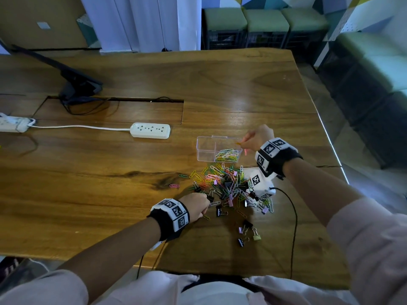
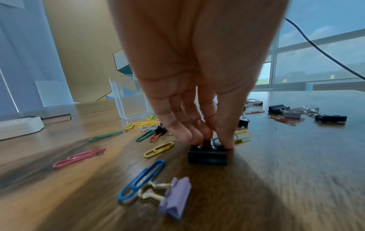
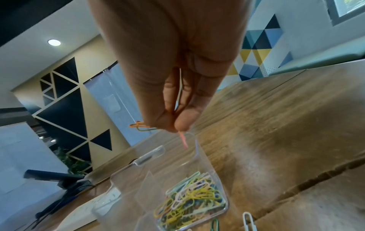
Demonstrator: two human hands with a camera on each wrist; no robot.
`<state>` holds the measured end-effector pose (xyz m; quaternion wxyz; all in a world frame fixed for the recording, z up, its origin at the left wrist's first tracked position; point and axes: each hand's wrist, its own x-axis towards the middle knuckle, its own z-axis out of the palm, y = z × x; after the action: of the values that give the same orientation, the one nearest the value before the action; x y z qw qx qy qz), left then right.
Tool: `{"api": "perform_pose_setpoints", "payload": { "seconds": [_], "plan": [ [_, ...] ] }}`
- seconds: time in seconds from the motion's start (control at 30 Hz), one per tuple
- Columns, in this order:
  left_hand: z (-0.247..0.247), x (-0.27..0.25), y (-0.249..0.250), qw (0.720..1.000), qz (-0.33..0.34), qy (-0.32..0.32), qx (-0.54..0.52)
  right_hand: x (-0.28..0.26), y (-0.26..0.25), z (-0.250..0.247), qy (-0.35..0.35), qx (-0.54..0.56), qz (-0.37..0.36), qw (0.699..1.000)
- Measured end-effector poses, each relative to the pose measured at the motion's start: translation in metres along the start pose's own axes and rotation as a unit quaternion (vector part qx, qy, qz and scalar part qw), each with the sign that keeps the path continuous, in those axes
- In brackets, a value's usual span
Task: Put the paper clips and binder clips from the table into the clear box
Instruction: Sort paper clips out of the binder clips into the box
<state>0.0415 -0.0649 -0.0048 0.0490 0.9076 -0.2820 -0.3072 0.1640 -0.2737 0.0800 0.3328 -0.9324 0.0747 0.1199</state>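
A clear divided box (image 1: 203, 148) (image 3: 150, 176) stands on the wooden table, its right compartment holding several coloured paper clips (image 1: 226, 155) (image 3: 189, 198). My right hand (image 1: 256, 139) (image 3: 175, 123) hovers at the box's right rim, pinching paper clips: orange and green ones (image 3: 141, 126) stick out left, a pink one (image 3: 183, 139) hangs down. A heap of paper clips and binder clips (image 1: 229, 183) lies in front of the box. At the heap's left edge my left hand (image 1: 198, 205) (image 2: 209, 140) pinches the wire handles of a black binder clip (image 2: 207, 156) that rests on the table.
A white power strip (image 1: 150, 130) lies left of the box, a monitor stand (image 1: 77, 84) farther back left. Loose binder clips (image 1: 248, 232) lie near the front edge. A black cable (image 1: 294, 216) runs over the table's right part. A purple binder clip (image 2: 175, 197) lies near the left wrist.
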Motion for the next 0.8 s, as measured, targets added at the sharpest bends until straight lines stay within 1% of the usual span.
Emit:
{"api": "perform_pose_setpoints", "payload": {
  "seconds": [0.13, 0.23, 0.4, 0.5, 0.63, 0.73, 0.8],
  "plan": [
    [0.003, 0.000, -0.003, 1.000, 0.004, 0.009, 0.007, 0.015, -0.006, 0.007, 0.016, -0.019, 0.027, 0.999],
    [0.003, 0.000, -0.004, 1.000, 0.008, 0.008, 0.007, 0.019, -0.010, 0.012, 0.012, 0.003, 0.039, 0.999],
    [0.001, 0.000, -0.005, 1.000, 0.009, 0.010, -0.017, 0.021, -0.011, 0.023, 0.014, 0.009, 0.042, 0.999],
    [0.002, 0.001, -0.006, 0.999, 0.007, 0.009, -0.039, 0.018, -0.006, 0.027, 0.007, -0.006, 0.016, 1.000],
    [0.002, 0.003, -0.005, 1.000, 0.004, -0.004, -0.029, 0.004, 0.003, 0.032, 0.010, -0.034, -0.061, 0.998],
    [0.003, 0.004, -0.006, 0.999, 0.005, -0.009, -0.037, -0.018, 0.015, 0.039, -0.024, -0.080, -0.125, 0.989],
    [0.003, 0.004, -0.008, 0.998, 0.003, -0.012, -0.054, -0.036, 0.026, 0.043, -0.059, -0.112, -0.156, 0.980]
  ]
}}
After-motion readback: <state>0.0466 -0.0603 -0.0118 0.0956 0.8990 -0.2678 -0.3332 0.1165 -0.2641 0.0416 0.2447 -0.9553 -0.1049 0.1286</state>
